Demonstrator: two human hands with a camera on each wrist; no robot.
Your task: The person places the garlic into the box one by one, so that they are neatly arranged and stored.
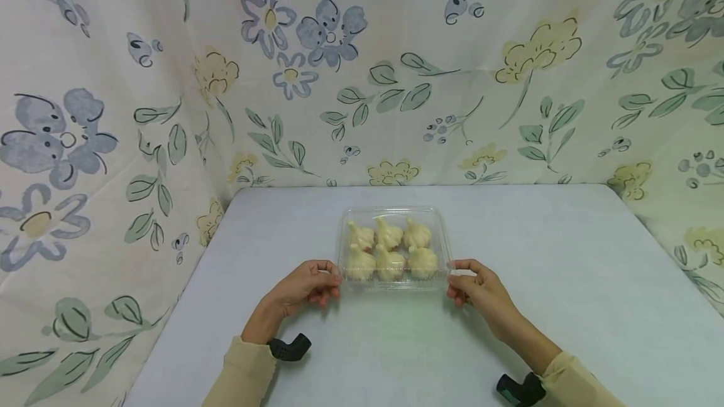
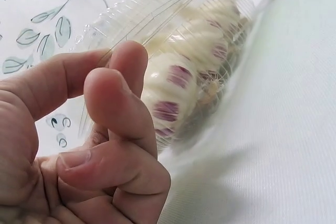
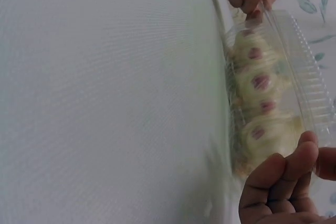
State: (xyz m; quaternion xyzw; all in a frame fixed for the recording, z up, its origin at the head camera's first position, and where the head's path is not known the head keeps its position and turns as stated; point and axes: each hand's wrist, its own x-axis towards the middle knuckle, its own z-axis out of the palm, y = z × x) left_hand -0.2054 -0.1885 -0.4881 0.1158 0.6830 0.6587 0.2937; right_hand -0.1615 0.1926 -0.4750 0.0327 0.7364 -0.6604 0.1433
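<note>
A clear plastic clamshell container (image 1: 390, 285) stands on the white table, its lid over several garlic bulbs (image 1: 390, 264) in two rows. My left hand (image 1: 308, 286) pinches the rim at its near left corner between thumb and fingers. At the near right corner, my right hand (image 1: 481, 291) pinches the rim in the same way. Close up in the left wrist view, the left hand (image 2: 115, 129) is at the rim, with purple-marked bulbs (image 2: 168, 90) behind the plastic. The right wrist view has the right hand (image 3: 286, 184) at the container's (image 3: 310, 77) near end.
The white table (image 1: 271, 218) reaches out on both sides of the container. Floral fabric (image 1: 396, 112) hangs behind the table and along its sides. A black wrist device (image 1: 290, 347) sits at the left sleeve, another black device (image 1: 520, 389) at the right.
</note>
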